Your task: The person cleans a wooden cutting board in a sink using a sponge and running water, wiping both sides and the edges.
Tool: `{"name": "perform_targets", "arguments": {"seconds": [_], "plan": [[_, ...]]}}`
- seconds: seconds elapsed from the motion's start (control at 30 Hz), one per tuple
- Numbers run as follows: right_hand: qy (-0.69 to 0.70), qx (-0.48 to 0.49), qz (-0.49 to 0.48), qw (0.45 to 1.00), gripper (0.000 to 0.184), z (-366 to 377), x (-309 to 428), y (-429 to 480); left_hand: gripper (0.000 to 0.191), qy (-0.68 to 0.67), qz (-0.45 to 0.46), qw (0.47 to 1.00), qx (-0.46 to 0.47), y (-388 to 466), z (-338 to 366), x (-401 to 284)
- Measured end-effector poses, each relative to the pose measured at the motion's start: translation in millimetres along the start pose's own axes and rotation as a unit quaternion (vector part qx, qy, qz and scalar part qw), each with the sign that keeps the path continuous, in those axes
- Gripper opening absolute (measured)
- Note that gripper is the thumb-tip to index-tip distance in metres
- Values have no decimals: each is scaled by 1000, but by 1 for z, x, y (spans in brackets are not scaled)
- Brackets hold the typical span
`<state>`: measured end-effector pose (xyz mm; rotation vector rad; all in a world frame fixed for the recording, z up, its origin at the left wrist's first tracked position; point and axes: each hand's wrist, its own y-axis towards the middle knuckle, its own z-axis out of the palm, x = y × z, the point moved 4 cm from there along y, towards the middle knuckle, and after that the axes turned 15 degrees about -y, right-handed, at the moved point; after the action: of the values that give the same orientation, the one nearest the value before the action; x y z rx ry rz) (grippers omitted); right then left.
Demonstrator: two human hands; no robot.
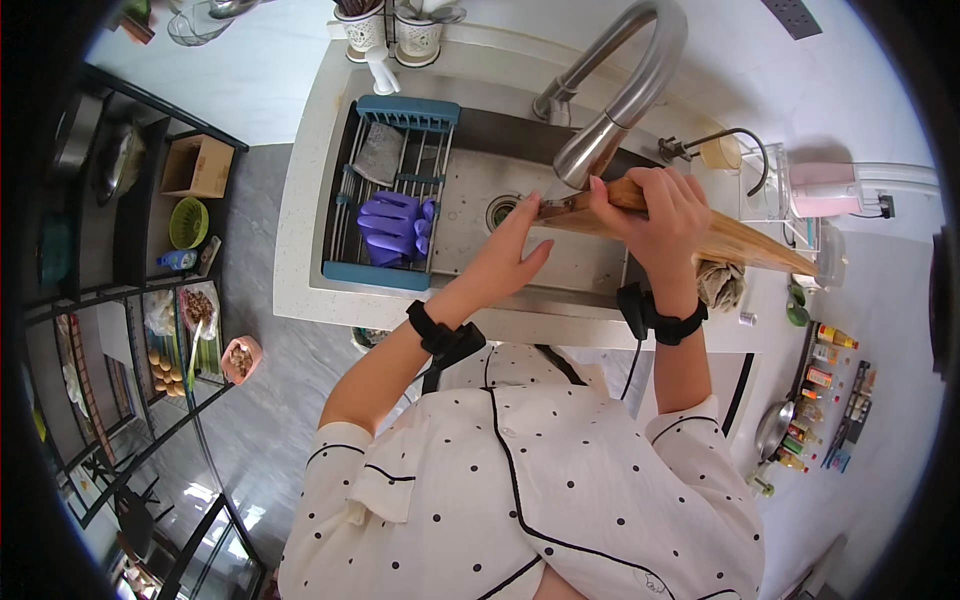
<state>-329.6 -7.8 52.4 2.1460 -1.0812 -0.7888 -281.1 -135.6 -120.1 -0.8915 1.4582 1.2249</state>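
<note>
A wooden cutting board (739, 238), seen nearly edge-on, is tilted over the right part of the stainless steel sink (480, 180). My right hand (664, 214) grips its upper edge, with the thumb on the near side. At the board's left end is my left hand (517, 251), its fingertips at the corner and its thumb apart; whether they press on the wood I cannot tell. The spray head of the faucet (592, 150) hangs just above the board between my hands. The board's far face is hidden.
A drain rack (375, 281) across the sink's left side holds purple rubber gloves (390, 229) and a grey cloth (379, 154). A crumpled cloth (721, 285) lies right of the sink. Utensil holders (418, 37) stand behind. A smaller curved tap (754, 142) rises at right.
</note>
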Motion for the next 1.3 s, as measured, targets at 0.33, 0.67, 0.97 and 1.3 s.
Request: {"name": "perform_targets", "arguments": {"seconds": [0.33,0.67,0.97,1.3], "plan": [[35,40,-27,998,34,7,17,-12,28,-91,8,996,19,33,-9,-8],[66,219,-16,973,39,3,9,-25,24,-86,-54,995,26,28,-16,16],[68,219,-18,973,32,16,12,-31,27,-74,-114,990,43,21,-24,30],[80,250,6,965,32,24,8,-34,27,-110,-117,987,2,18,-25,48]]}}
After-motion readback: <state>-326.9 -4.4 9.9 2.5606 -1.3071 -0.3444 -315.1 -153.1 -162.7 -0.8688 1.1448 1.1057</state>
